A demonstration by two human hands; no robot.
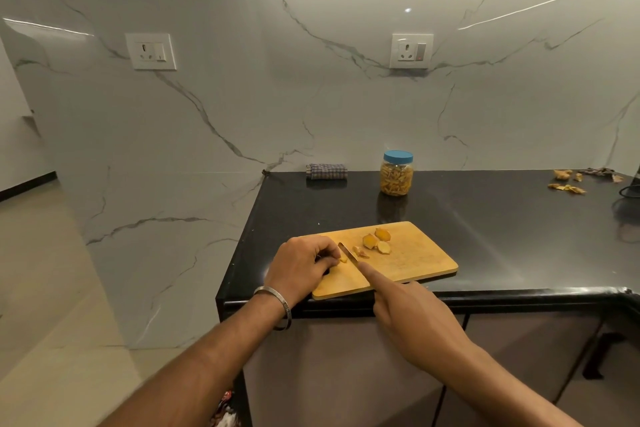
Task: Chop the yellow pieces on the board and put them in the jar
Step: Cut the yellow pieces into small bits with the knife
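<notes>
A wooden cutting board [415,262] lies at the front edge of the black counter. Several yellow slices [377,239] rest near its far side. My left hand [301,265] presses a small yellow piece [343,259] to the board with curled fingers. My right hand [412,319] grips a knife [347,251], index finger stretched along the blade's spine, and the blade stands right beside that piece. A clear jar [397,174] with a blue lid on, filled with yellow strips, stands behind the board near the wall.
A folded checked cloth [326,171] lies by the wall to the left of the jar. Peels and scraps [568,180] sit at the counter's far right. The counter's left edge [242,239] drops off just beside my left hand.
</notes>
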